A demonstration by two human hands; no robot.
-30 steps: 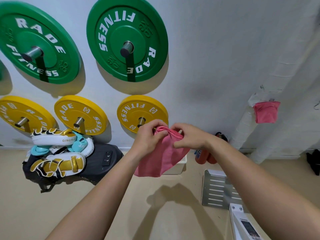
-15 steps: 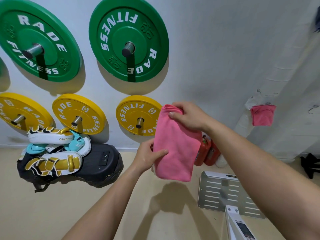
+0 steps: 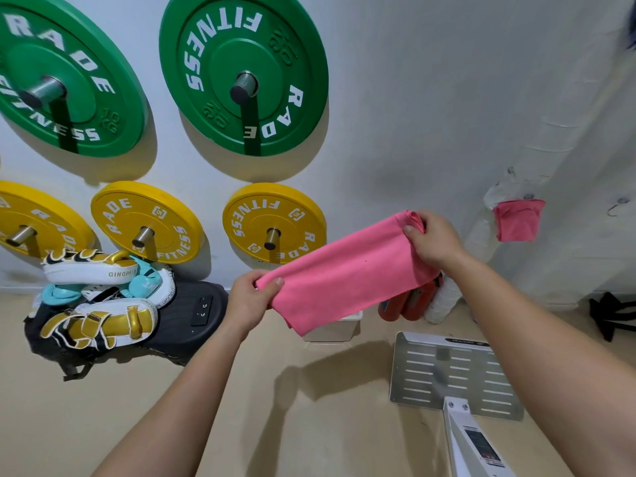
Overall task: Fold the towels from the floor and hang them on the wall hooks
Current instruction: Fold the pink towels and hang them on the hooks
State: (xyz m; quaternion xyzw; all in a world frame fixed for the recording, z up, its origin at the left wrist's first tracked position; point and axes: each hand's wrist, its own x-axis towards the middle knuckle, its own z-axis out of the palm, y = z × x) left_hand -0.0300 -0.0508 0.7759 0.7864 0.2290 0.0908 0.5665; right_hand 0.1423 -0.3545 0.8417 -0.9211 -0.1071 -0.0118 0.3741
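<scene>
A folded pink towel [image 3: 344, 270] is stretched slantwise in the air between my hands. My left hand [image 3: 249, 299] pinches its lower left end. My right hand [image 3: 432, 241] grips the upper right end, bunched in the fingers. A second pink towel [image 3: 518, 220] hangs folded on the white wall at the right. A bare metal wall hook [image 3: 617, 206] sticks out just right of that hung towel.
Green weight plates [image 3: 244, 74] and yellow weight plates [image 3: 275, 222] hang on wall pegs. Boxing pads [image 3: 99, 297] lie on a dark bag at floor left. A white box [image 3: 335, 327], red bottles [image 3: 409, 301] and a metal scale platform [image 3: 454, 373] stand below my hands.
The towel hung vertically from my right hand half a second ago. My left hand has taken its lower end and pulled it left, stretching it slantwise; my right hand moved right.
</scene>
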